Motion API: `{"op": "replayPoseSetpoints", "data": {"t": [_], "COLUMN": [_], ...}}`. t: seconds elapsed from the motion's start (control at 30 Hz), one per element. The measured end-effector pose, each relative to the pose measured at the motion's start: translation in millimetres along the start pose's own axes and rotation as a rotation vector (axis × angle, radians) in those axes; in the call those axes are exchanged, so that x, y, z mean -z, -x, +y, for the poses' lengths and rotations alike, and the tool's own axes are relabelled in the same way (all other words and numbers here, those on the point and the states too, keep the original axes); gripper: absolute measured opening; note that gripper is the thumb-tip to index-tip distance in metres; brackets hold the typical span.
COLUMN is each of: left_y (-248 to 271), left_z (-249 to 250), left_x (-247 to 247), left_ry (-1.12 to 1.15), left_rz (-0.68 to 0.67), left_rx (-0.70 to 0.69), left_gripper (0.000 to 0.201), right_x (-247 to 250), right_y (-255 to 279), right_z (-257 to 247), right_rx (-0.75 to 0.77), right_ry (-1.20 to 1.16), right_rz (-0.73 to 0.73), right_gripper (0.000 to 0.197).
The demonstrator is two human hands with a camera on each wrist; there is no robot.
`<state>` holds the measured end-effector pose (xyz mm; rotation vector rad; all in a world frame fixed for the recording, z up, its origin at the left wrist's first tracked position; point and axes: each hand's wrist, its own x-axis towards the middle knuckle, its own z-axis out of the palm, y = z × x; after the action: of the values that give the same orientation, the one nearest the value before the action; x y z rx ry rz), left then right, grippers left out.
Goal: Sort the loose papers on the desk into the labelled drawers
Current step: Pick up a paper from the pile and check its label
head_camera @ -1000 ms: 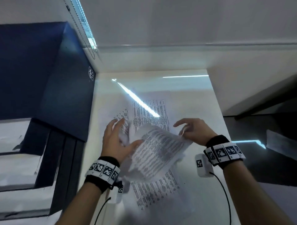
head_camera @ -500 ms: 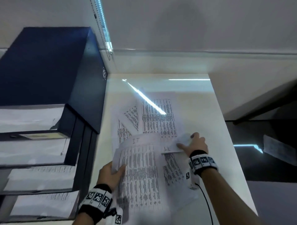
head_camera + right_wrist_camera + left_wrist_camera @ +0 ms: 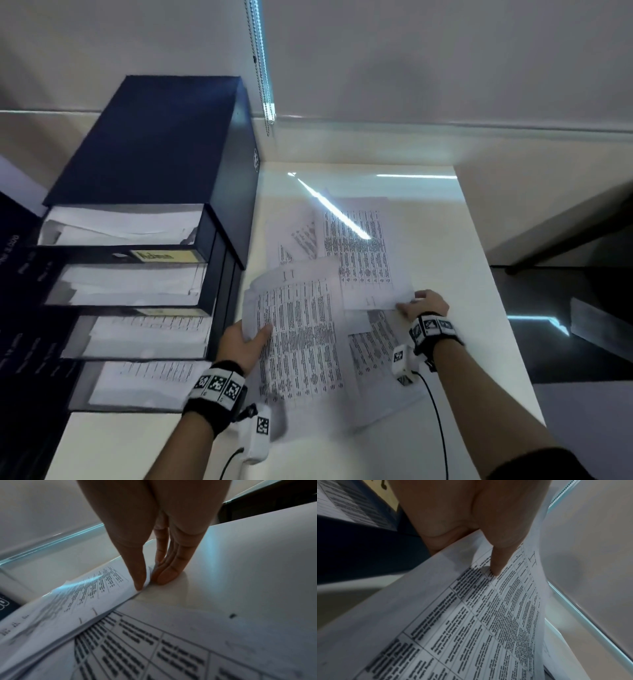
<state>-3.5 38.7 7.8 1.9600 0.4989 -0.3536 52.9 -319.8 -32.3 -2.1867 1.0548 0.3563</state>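
Over the desk [image 3: 479, 274], left hand [image 3: 244, 346] grips a sheet [image 3: 301, 329], thumb on top.

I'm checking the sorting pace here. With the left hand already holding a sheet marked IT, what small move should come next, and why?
Probably carry that sheet leftward to the drawer unit and find its matching drawer. The left hand already pinches it by its left edge, lifted off the pile, beside the open drawers. The only label readable here says Admin, so the right drawer is unconfirmed.
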Motion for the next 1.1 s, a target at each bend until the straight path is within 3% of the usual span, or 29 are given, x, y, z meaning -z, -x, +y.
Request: {"op": "replayPoseSetpoints", "data": {"t": [0.1, 0.17, 0.3, 0.37, 0.47, 0.6, 0.73, 0.87, 1.0, 1.1], "left_y": [7.1, 12.2, 23.1, 32.3, 43.5, 53.0, 64.9, 88.4, 104.8, 103.0], "left_z": [9.6, 17.0, 42.0, 65.2, 103.7, 150.7, 182.3, 194.7, 189.6, 176.6], "left_x": [2.3, 5.1, 18.9, 31.8, 60.4, 84.9, 69.6, 44.5, 31.1, 39.9], "left_ry": [0.02, 0.057, 0.096, 0.09, 0.005, -0.283, -0.514, -0.38, -0.2, -0.145], "left_rz": [0.012, 0.03, 0.03, 0.016, -0.012, -0.133, -0.252, -0.364, -0.311, -0.292], "left_rx": [-0.005, -0.036, -0.114, -0.195, -0.394, -0.813, -1.038, -1.002, -0.858, -0.809], "left_gripper": [0.015, 0.02, 0.014, 0.017, 0.026, 0.021, 0.023, 0.026, 0.016, 0.011], "right_x": [5.9, 9.9, 44.2, 79.3, 136.9, 179.6, 189.8, 188.1, 183.3, 193.4], "right_y": [10.9, 18.5, 43.0, 56.2, 80.8, 124.4, 173.6, 217.8, 232.9, 213.9], "right_z": [-0.1, -2.6, -26.1, -46.5, -78.5, -113.0, -137.2, -148.6, -152.0, -140.1], "right_rx": [-0.017, 0.05, 0.397, 0.591, 0.837, 1.031, 1.134, 1.195, 1.214, 1.135], "right_ry": [-0.065, -0.128, -0.344, -0.432, -0.43, -0.208, -0.116, -0.235, -0.353, -0.238], "right_rz": [-0.029, 0.015, 0.176, 0.27, 0.345, 0.179, 0.046, -0.091, -0.181, -0.28], "right_gripper": [0.036, 0.033, 0.013, 0.014, 0.02, 0.014, 0.021, 0.02, 0.021, 0.018]}}
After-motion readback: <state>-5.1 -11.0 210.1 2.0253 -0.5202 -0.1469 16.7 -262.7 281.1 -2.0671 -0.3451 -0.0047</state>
